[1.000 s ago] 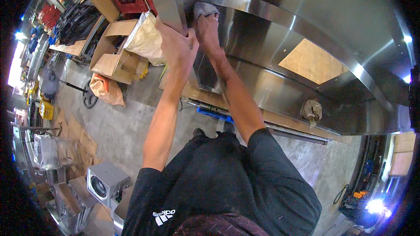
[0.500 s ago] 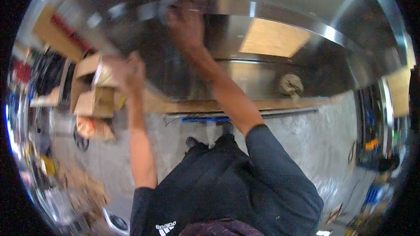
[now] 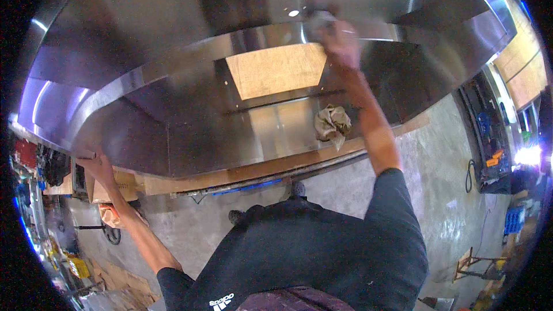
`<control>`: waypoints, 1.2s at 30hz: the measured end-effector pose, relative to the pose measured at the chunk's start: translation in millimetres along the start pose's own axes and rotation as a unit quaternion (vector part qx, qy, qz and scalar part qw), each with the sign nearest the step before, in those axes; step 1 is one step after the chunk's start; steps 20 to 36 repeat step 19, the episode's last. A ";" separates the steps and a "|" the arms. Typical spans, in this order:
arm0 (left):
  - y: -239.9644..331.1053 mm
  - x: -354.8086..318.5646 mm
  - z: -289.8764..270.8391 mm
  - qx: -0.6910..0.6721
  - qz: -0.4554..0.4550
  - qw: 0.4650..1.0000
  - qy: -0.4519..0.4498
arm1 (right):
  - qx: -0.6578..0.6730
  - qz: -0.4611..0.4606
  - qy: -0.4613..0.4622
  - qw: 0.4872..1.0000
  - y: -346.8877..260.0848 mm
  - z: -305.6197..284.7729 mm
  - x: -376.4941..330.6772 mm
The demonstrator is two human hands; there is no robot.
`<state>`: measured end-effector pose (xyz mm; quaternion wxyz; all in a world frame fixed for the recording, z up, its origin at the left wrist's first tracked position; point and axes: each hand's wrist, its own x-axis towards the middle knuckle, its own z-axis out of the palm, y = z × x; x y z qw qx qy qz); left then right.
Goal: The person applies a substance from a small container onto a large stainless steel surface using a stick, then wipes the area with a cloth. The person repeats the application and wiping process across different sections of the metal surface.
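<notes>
- A grey cloth (image 3: 315,21) is pressed by the right hand (image 3: 341,43), fingers closed on it, against the far ledge of the steel hood (image 3: 173,75) — wiping is judged under way.
- The hood's near-left edge is gripped by the left hand (image 3: 99,165).
- A crumpled rag (image 3: 332,123) lies inside, right of centre.
- Next, a steady sweep along the ledge is likely called for.

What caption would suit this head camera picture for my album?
Right hand presses a grey rag on a big stainless steel unit; left hand grips its corner; a crumpled cloth lies inside.

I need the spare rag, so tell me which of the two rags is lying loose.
The crumpled tan rag lying alone on the steel shelf; the other rag is pressed under the right hand.
</notes>
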<state>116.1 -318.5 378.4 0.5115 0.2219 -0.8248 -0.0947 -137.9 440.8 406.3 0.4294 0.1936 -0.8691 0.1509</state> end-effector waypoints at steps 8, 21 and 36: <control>-73.3 49.8 -5.8 0.153 0.129 0.978 0.058 | -0.327 0.185 0.115 0.920 347.1 -117.1 -52.2; -13.3 44.8 8.2 0.093 -0.060 0.991 0.072 | 0.192 0.373 0.134 0.898 29.6 38.3 -27.8; -13.3 44.8 8.2 0.093 -0.060 0.991 0.072 | 0.192 0.373 0.134 0.898 29.6 38.3 -27.8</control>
